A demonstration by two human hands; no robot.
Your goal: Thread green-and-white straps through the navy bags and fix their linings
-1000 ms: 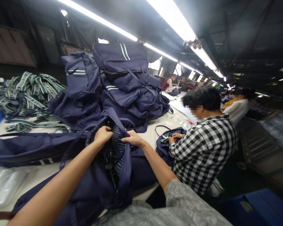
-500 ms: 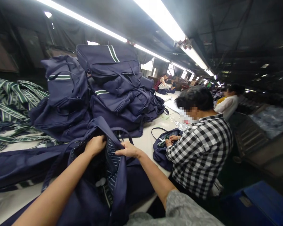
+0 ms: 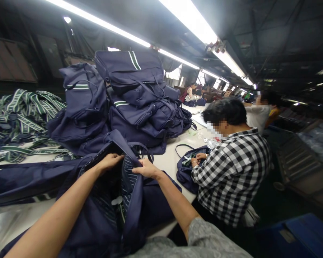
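Note:
An open navy bag point(image 3: 134, 211) with a dark patterned lining lies in front of me on the pale table point(image 3: 172, 154). My left hand point(image 3: 111, 161) is at the far part of its opening, its fingers close together over the inside; what they hold, if anything, is hidden. With thumb and fingers, my right hand point(image 3: 148, 169) pinches the right edge of the opening. Down inside the bag, a small whitish piece point(image 3: 116, 201) and a green-and-white strap end point(image 3: 122, 211) show.
Navy bags point(image 3: 140, 96) are piled behind. Green-and-white straps point(image 3: 29, 114) lie heaped at left. A person in a checked shirt point(image 3: 231, 168) works at another navy bag point(image 3: 187, 175) on the right. A blue bin point(image 3: 307, 233) stands lower right.
The view has turned slightly left, so the background sits further right. My left hand's fingers have shifted a little toward the right, and the bag's opening shows more lining.

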